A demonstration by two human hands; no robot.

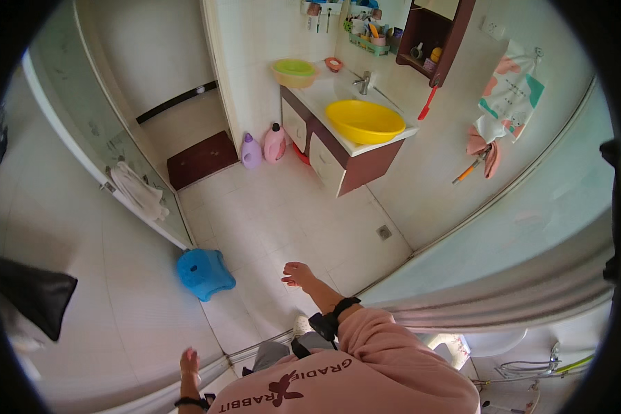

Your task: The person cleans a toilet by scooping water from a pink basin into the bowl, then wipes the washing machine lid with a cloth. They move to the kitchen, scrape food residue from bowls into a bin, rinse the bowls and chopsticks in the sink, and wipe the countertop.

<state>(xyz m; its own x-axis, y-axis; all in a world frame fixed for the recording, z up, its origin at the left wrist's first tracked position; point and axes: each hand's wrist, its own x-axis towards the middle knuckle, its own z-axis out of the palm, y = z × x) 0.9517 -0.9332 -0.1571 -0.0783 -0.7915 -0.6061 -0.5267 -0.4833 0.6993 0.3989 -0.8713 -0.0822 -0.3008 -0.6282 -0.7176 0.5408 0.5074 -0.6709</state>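
Observation:
My right hand (297,275) reaches out above the tiled floor (269,222), its fingers loosely curled and holding nothing; a dark band with a small box is strapped to that forearm. My left hand (190,360) is low at the left, beside the door track, its fingers partly bunched; nothing is seen in it. A blue plastic stool (205,274) stands on the floor ahead of my left hand. Farther off, a yellow plastic basin (365,122) rests on the white washbasin counter (359,150), below the metal faucet (363,83).
A glass door (103,124) with a hanging white cloth (137,191) is at the left. Purple (251,151) and pink (275,144) bottles stand beside the vanity. A dark red mat (203,159) lies in the doorway. A grey curtain (497,305) hangs at the right, near a floor drain (384,233).

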